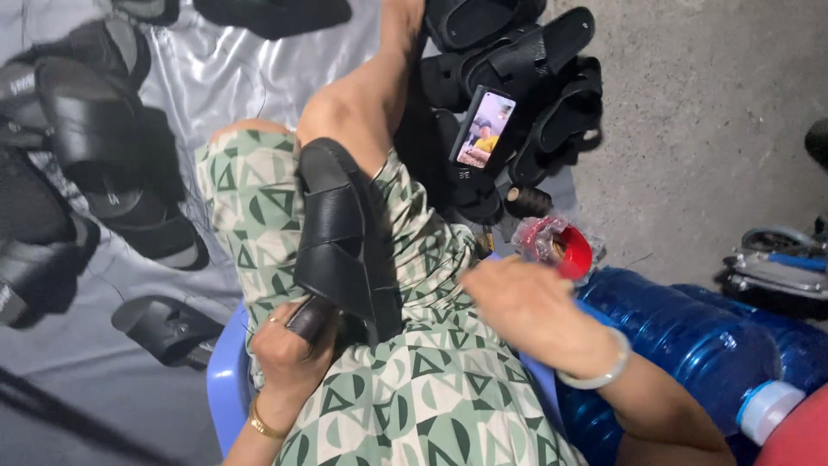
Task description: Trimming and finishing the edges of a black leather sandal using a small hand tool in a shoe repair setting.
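The person sits on a blue plastic stool [226,380], one knee raised, wearing a green patterned garment [431,388]. A black sandal [341,242] with woven cross-straps lies sole-down along the thigh, toe end toward the knee. The left hand [289,349] is closed around its heel end, fingers curled under the sole and thumb over the edge; the lap appears to serve as a rest, so that the strap side faces up for inspection.

The right hand [522,302], a pale bangle at the wrist, extends away from the sandal toward a red cap-like container [575,252] set in crumpled clear wrapping [536,237]. Its fingers are turned away from the camera — whether they pinch anything cannot be told. What the red container holds is not legible either.

Two large blue water bottles [690,336] lie on their sides just beside the right forearm; their fill level cannot be judged.

A phone [483,129] with a lit screen leans against a heap of black sandals [526,78] ahead of the knee, presumably propped for viewing. More black sandals [95,155] are spread over a grey sheet [216,78] on the floor — some as loose singles.
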